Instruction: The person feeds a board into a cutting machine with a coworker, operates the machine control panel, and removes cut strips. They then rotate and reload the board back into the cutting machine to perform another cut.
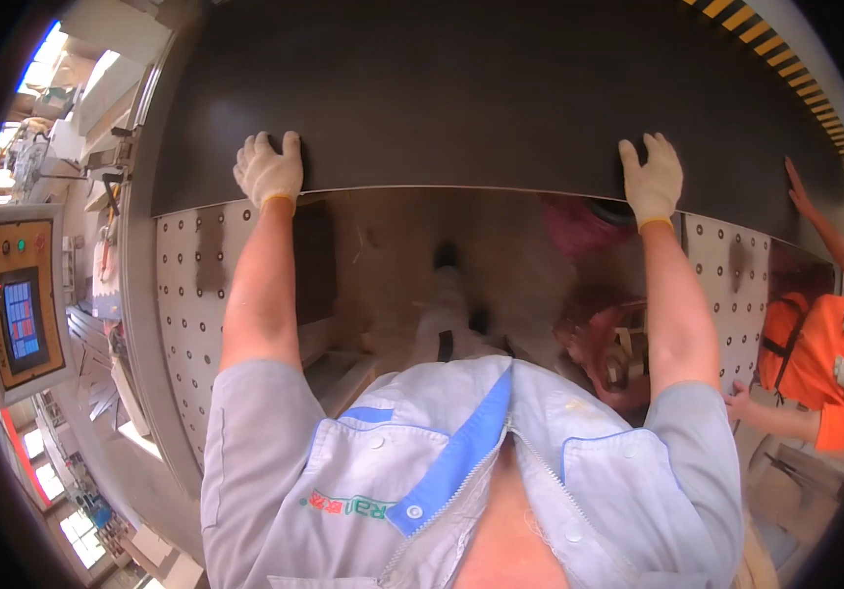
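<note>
A large dark brown panel (461,98) lies flat ahead of me, its near edge running across the view. My left hand (270,169), in a whitish work glove, rests on the panel near that edge with fingers stretched out. Farther right, my right hand (653,177), gloved alike, presses on the same edge area, thumb apart from the fingers. Neither hand wraps round anything. Below the panel, two pale perforated table sections (186,294) with rows of round dots show beside my forearms.
A co-worker in an orange shirt (805,344) stands at the right, one hand (800,191) on the panel. A control box (20,299) with a screen and buttons is at the left. Yellow-black striping (775,49) runs along the far right. A reddish bag (608,344) sits below the table gap.
</note>
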Tool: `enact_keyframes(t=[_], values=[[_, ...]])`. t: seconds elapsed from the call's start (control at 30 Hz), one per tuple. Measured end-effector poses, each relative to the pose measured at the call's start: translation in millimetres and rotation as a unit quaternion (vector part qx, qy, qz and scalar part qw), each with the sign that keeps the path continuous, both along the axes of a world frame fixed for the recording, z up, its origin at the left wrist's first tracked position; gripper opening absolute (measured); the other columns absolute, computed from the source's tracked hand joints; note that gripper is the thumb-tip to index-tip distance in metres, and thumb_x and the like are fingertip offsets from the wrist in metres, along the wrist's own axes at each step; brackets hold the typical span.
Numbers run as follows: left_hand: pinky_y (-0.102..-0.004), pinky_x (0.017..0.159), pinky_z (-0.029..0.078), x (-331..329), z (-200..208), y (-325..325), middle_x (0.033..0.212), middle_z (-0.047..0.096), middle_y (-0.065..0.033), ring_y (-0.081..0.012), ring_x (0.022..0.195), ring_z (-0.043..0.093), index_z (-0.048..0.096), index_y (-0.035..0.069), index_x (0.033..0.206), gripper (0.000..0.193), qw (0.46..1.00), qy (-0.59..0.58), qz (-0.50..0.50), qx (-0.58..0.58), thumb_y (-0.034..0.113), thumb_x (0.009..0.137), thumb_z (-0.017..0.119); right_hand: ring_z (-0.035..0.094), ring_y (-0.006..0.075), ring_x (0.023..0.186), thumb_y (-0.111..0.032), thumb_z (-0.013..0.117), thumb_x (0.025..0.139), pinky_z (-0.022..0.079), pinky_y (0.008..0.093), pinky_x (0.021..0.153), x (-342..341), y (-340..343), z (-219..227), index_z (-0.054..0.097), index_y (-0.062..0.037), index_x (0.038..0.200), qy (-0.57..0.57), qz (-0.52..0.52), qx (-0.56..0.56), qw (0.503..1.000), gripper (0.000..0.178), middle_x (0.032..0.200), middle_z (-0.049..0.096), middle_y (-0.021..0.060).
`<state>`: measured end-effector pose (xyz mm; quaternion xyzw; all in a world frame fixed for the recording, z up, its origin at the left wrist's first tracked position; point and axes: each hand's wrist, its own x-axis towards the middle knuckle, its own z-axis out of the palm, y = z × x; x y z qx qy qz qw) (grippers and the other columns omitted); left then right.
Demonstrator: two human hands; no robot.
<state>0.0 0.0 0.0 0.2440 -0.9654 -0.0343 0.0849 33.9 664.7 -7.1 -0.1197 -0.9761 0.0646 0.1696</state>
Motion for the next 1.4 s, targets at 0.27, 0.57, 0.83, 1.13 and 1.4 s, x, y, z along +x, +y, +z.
enact_keyframes(t=[0.27, 0.57, 0.83, 1.13, 1.4], values=[[-0.0515, 0.147, 0.023, 0.6, -8.2, 6.9, 0.188, 0.051, -0.0124, -0.0331, 0.177, 0.038, 0.063, 0.011, 0.173, 0.085, 1.000, 0.023, 0.006, -0.004, 0.072, 0.115, 0.054, 0.058, 0.0409, 0.162, -0.057, 0.076, 0.110, 0.042, 0.0523, 0.137, 6.0, 5.3, -1.4, 0.081, -0.0026, 0.151, 0.034, 0.003, 0.004, 0.999, 0.068, 0.169, 0.070, 0.0212], [-0.0518, 0.147, 0.024, -3.6, -2.9, 8.0, 0.187, 0.052, -0.0133, -0.0333, 0.176, 0.039, 0.063, 0.008, 0.173, 0.086, 1.000, 0.029, -0.002, -0.005, 0.071, 0.114, 0.054, 0.058, 0.0409, 0.162, -0.056, 0.077, 0.109, 0.042, 0.0520, 0.138, -0.3, 6.8, -0.1, 0.081, -0.0018, 0.150, 0.034, 0.003, 0.005, 0.999, 0.068, 0.169, 0.070, 0.0214], [-0.0515, 0.147, 0.024, 2.0, -2.6, 10.0, 0.186, 0.053, -0.0134, -0.0333, 0.176, 0.039, 0.064, 0.007, 0.171, 0.085, 0.999, 0.036, -0.004, 0.000, 0.069, 0.114, 0.056, 0.056, 0.0409, 0.163, -0.056, 0.075, 0.110, 0.041, 0.0519, 0.138, 5.1, 5.3, -1.2, 0.079, -0.0022, 0.153, 0.023, -0.004, 0.002, 1.000, 0.070, 0.171, 0.067, 0.0212], [-0.0511, 0.146, 0.024, 9.9, -0.6, 10.8, 0.186, 0.053, -0.0146, -0.0335, 0.175, 0.040, 0.064, 0.006, 0.170, 0.083, 0.999, 0.042, -0.001, 0.001, 0.068, 0.115, 0.057, 0.056, 0.0407, 0.164, -0.056, 0.076, 0.110, 0.040, 0.0519, 0.138, 10.4, -0.7, 3.4, 0.079, -0.0023, 0.152, 0.016, -0.003, -0.006, 1.000, 0.068, 0.172, 0.067, 0.0206], [-0.0505, 0.145, 0.026, -4.5, -3.4, 21.8, 0.184, 0.055, -0.0151, -0.0340, 0.174, 0.042, 0.066, 0.006, 0.168, 0.081, 0.999, 0.053, -0.009, -0.002, 0.066, 0.115, 0.058, 0.055, 0.0406, 0.164, -0.055, 0.076, 0.110, 0.040, 0.0523, 0.139, 4.4, 10.5, 7.5, 0.079, -0.0021, 0.152, 0.021, -0.006, -0.003, 1.000, 0.067, 0.172, 0.067, 0.0203]])
